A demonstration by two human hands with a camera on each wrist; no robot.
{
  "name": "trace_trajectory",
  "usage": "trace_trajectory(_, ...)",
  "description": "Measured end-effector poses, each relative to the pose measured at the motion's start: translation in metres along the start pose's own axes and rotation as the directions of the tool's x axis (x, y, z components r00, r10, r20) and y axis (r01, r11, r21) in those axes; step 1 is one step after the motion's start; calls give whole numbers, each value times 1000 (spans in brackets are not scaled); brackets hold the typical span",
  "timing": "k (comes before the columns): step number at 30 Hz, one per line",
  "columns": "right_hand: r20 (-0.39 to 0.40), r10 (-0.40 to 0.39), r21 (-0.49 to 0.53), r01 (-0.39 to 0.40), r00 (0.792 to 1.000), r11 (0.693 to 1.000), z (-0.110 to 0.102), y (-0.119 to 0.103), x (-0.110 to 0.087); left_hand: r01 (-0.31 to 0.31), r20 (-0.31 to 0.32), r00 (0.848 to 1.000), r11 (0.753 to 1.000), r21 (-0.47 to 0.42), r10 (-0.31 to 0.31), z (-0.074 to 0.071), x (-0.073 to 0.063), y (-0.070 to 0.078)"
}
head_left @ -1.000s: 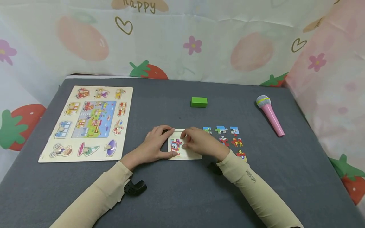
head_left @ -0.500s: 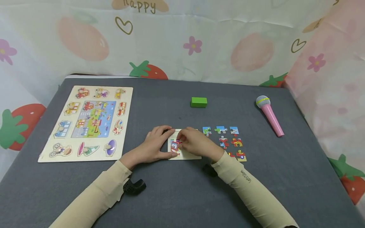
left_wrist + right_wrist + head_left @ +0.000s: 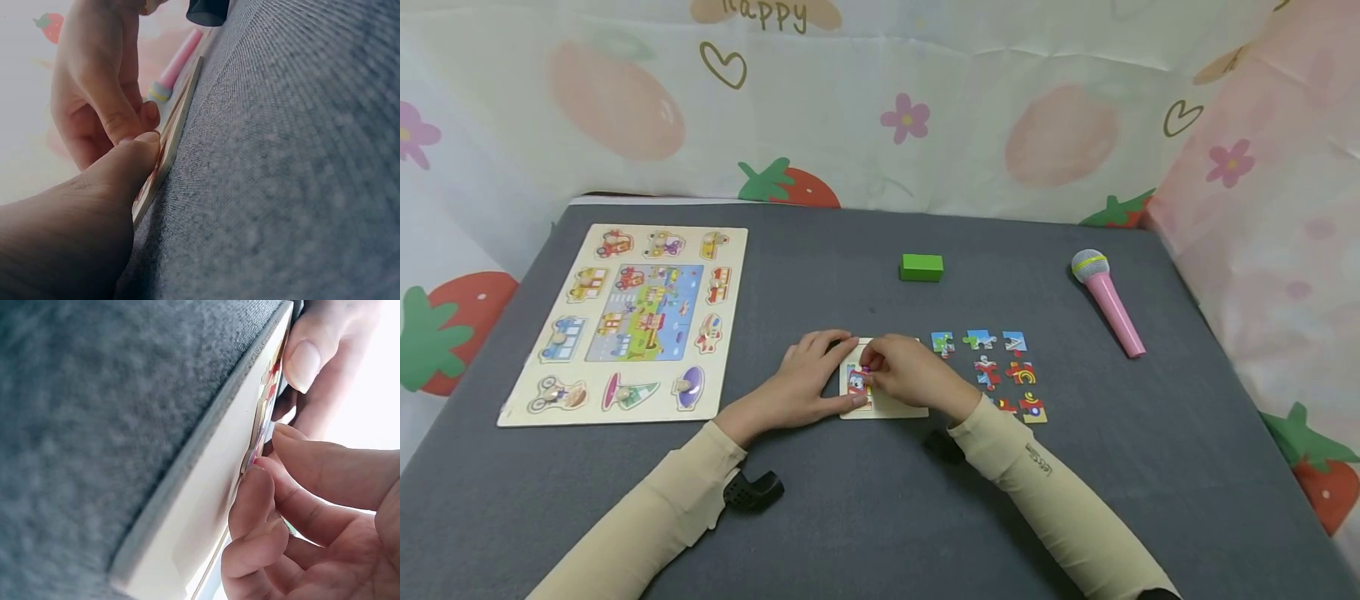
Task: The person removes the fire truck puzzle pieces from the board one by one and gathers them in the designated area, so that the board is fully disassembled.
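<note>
A small wooden puzzle tray (image 3: 895, 409) lies flat on the table, with joined red picture pieces (image 3: 856, 382) in its left part. Over the left end of the tray, my left hand (image 3: 808, 379) rests with its thumb pressing the near corner and a forefinger at the far corner. Fingertips of my right hand (image 3: 917, 372) pinch a jigsaw piece (image 3: 252, 456) against the tray, beside the joined pieces. Most of that piece is hidden by the fingers. The bare pale wood of the tray (image 3: 187, 481) shows in the right wrist view.
Several loose jigsaw pieces (image 3: 1021, 372) lie right of the tray, partly behind the right forearm. A green block (image 3: 921, 267) stands farther back. On the right is a pink toy microphone (image 3: 1114, 312). A large peg puzzle board (image 3: 730, 333) covers the left side.
My right hand has shifted slightly left, with the pinched jigsaw piece now closer to the joined red pieces. The left hand stays in place on the tray.
</note>
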State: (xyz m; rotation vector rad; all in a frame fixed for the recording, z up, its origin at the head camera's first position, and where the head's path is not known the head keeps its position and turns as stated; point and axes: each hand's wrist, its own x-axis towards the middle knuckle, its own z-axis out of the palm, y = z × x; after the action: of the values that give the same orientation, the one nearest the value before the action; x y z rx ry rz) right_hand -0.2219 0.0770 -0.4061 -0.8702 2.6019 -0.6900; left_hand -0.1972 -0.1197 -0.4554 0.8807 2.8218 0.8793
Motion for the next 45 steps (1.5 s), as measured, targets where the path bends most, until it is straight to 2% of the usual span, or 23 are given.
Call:
trace_trajectory(11,-19,8,24,-7,1000,1000,1,1,1,16,-3,1000,1000,-8,-16,2,2,-3)
trace_trajectory(19,-43,115,115,-110,992,987,1,1,1,22,-8,1000,1000,-14,-22,3,2,-3)
trace_trajectory(25,-69,171,135,-161,983,978,0,1,3,25,-10,1000,1000,-14,-25,3,3,-2)
trace_trajectory(41,-88,185,177,-168,979,970,0,0,5,21,-18,1000,1000,-14,-22,3,2,-1)
trace_trajectory(45,-68,214,205,-196,974,959,-1,1,6,22,-14,1000,1000,-12,-23,3,2,-1)
